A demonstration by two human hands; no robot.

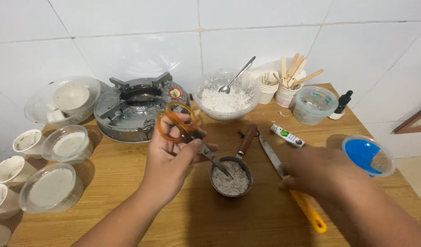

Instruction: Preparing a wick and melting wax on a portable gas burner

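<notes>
While left hand (171, 158) grips scissors (187, 132), small pot (232, 177) holds whitish powder.

head view, looking down close over wooden table (128, 183), facing tiled wall (210, 27)

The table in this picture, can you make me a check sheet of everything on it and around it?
Surface: wooden table, bare in front.
Job's things: orange-handled scissors, tips over a small pan of greyish powder; yellow-handled knife.
Clutter: gas burner, bowl of white flakes with spoon, cups of wooden sticks, plastic tubs, blue container, small tube, dropper bottle.
Hands: left hand holds the scissors; right hand, blurred, rests on the knife.
Cables: nothing seen.
Surroundings: white tiled wall.
</notes>
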